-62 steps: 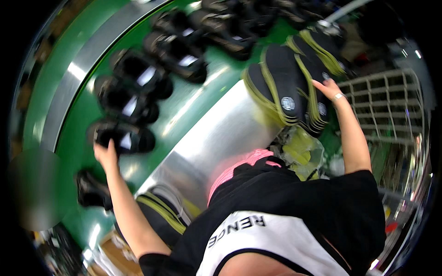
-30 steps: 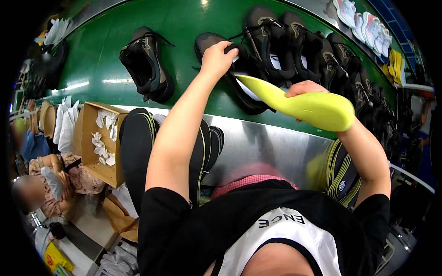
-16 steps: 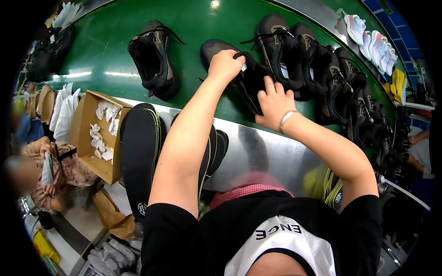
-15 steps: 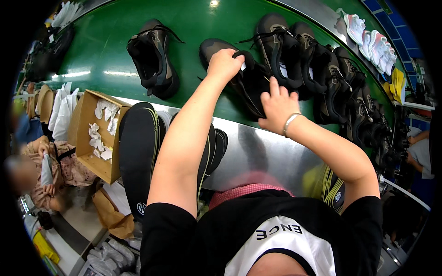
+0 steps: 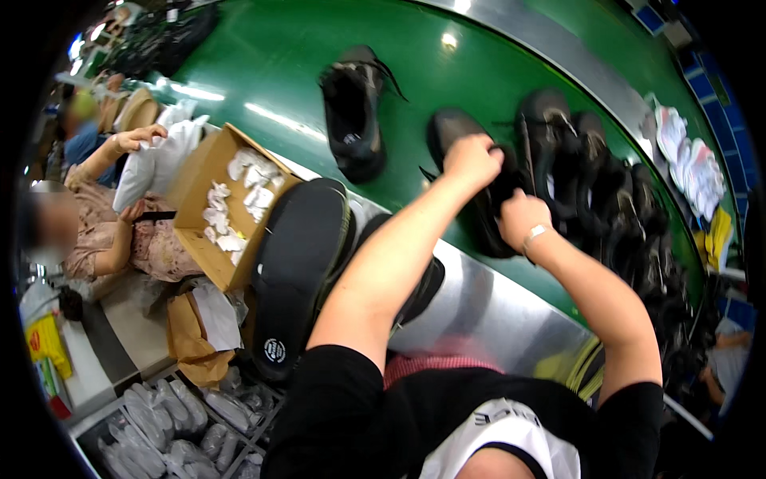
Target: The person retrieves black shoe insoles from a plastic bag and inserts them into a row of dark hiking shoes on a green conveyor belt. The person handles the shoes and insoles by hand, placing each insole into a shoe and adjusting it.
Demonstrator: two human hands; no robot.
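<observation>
A dark brown-and-black shoe (image 5: 453,128) lies on the green work surface with its toe pointing away from me. My left hand (image 5: 474,163) is closed on the tongue area at its opening. Against the collar toward the heel is my right hand (image 5: 523,217), fingers curled in on the shoe; their tips are hidden and blurred. Much of the shoe's opening lies behind my hands. Left of it stands a single matching shoe (image 5: 351,112), its lace trailing to the right. To the right, more such shoes (image 5: 550,140) stand in a close row.
Stacked black insoles (image 5: 299,255) lie left of my left forearm, beside a cardboard box (image 5: 209,160) holding crumpled white paper. A metal edge (image 5: 479,299) runs along my side. A co-worker (image 5: 120,215) handles a white item at left. White shoes (image 5: 686,160) stand far right.
The view has swung left, so everything sits farther right. My right hand's spread fingers have curled in at the shoe's collar. My left hand keeps its hold. The co-worker's hands have risen.
</observation>
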